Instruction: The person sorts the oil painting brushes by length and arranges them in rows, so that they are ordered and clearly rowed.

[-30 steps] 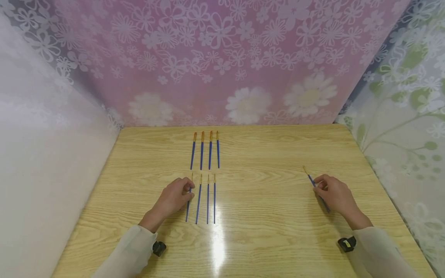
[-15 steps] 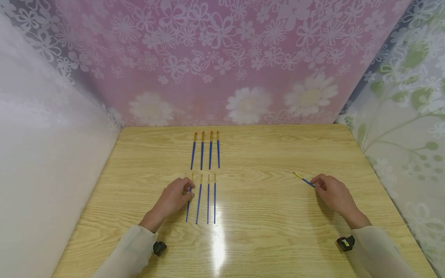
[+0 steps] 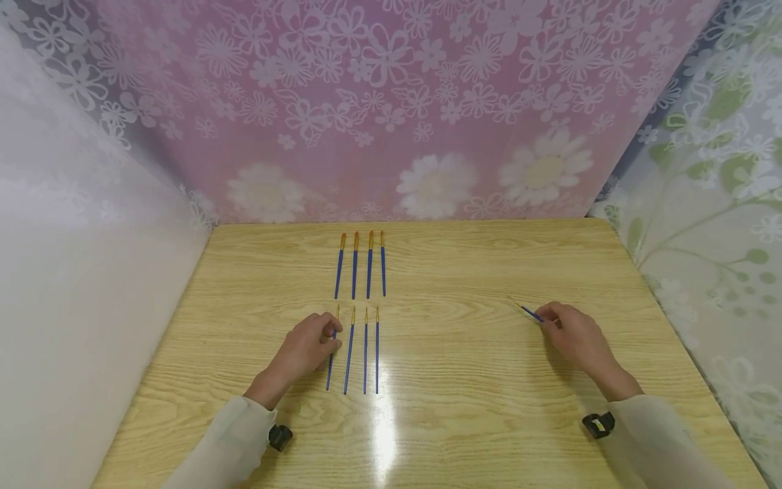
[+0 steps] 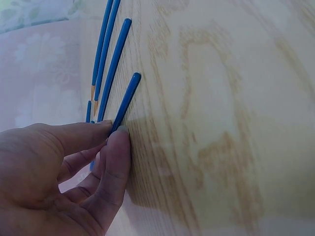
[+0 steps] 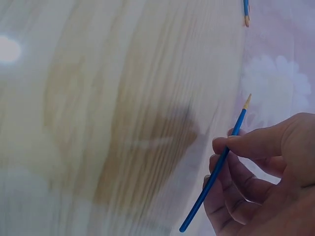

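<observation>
My right hand (image 3: pixel 574 337) pinches a thin paintbrush (image 3: pixel 530 314) with a blue handle and gold ferrule above the right part of the table. In the right wrist view, thumb and fingertips grip this brush midway, its fine tip pointing away. At the left, my left hand (image 3: pixel 304 345) holds the leftmost paintbrush (image 3: pixel 330 373) of the front row, which lies along the table. The left wrist view shows thumb and finger on either side of its blue handle (image 4: pixel 128 93). Three more slim paintbrushes (image 3: pixel 365 356) lie side by side just right of that hand.
Behind the front row lies a second row of several thicker blue paintbrushes (image 3: pixel 355 272) with orange-brown bristles. The wooden table (image 3: pixel 452 407) ends at a pink flowered curtain (image 3: pixel 379 136). A pale sheet (image 3: pixel 79 272) hangs at the left, a leaf-patterned one (image 3: pixel 721 272) at the right.
The right hand's paintbrush has swung so its tip points more to the left, and that hand has shifted slightly left and away. The left hand has stayed in place.
</observation>
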### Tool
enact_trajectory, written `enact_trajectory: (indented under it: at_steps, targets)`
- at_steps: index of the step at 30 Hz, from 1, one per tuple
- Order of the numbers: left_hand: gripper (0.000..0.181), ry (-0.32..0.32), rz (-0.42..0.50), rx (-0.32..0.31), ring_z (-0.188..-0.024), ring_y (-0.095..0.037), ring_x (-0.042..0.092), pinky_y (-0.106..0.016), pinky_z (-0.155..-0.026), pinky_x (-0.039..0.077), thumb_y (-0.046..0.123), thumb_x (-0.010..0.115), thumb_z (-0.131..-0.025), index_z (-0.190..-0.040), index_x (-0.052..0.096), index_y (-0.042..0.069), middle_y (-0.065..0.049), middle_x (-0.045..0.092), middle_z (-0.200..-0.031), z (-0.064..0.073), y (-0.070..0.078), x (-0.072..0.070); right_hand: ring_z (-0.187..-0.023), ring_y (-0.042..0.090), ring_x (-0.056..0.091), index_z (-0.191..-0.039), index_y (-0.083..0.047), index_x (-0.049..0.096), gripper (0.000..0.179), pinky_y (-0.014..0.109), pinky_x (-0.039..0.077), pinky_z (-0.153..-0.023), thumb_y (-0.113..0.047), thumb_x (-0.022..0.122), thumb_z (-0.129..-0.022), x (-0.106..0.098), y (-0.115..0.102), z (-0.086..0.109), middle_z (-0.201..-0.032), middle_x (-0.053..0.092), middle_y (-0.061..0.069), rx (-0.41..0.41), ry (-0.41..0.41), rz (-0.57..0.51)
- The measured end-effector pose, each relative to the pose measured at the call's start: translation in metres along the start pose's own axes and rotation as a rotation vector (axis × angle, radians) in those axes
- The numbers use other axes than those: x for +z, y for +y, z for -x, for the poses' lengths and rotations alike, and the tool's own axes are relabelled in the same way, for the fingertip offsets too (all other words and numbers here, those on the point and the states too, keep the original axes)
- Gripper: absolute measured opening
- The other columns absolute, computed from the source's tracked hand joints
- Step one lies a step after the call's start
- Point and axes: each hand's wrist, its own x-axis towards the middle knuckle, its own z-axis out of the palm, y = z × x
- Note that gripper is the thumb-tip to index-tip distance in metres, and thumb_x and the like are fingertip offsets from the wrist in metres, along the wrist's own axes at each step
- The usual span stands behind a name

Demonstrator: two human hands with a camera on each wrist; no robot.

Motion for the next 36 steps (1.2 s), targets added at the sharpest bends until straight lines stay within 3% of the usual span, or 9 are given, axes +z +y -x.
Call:
enact_trajectory:
  at_steps: [12, 27, 36]
  targets:
    - [0.020, 0.006, -0.026, 0.008, -0.058, -0.014, 0.057, -0.031, -0.063, 0.052, 0.008, 0.073, -0.103, -0.124, 0.070, 0.007, -0.009, 0.063, -0.109, 0.002, 0.001, -0.001, -0.084, 0.021, 0.066, -0.128, 0.000, 0.071, 0.022, 0.034, 0.047, -0.063, -0.007, 0.061, -0.109, 0.012, -0.038, -0.005, -0.110, 0.076, 0.019, -0.057, -0.033, -0.052]
    - [0.021, 0.010, -0.051, 0.017, -0.065, -0.015, 0.056, -0.033, -0.071, 0.051, 0.009, 0.073, -0.104, -0.125, 0.070, 0.008, -0.008, 0.064, -0.109, 0.003, 0.002, -0.002, -0.094, 0.027, 0.075, -0.126, -0.004, 0.066, 0.020, 0.040, 0.060, -0.074, -0.005, 0.064, -0.106, 0.030, -0.077, -0.014, -0.115, 0.076, 0.017, -0.091, -0.074, -0.169]
    - [0.021, 0.005, -0.034, 0.011, -0.060, -0.015, 0.057, -0.032, -0.067, 0.051, 0.009, 0.072, -0.104, -0.125, 0.070, 0.008, -0.008, 0.064, -0.111, 0.003, 0.003, -0.002, -0.086, 0.018, 0.071, -0.121, -0.007, 0.074, 0.016, 0.038, 0.061, -0.074, -0.006, 0.066, -0.106, 0.047, -0.097, -0.019, -0.111, 0.075, 0.009, -0.118, -0.120, -0.183]
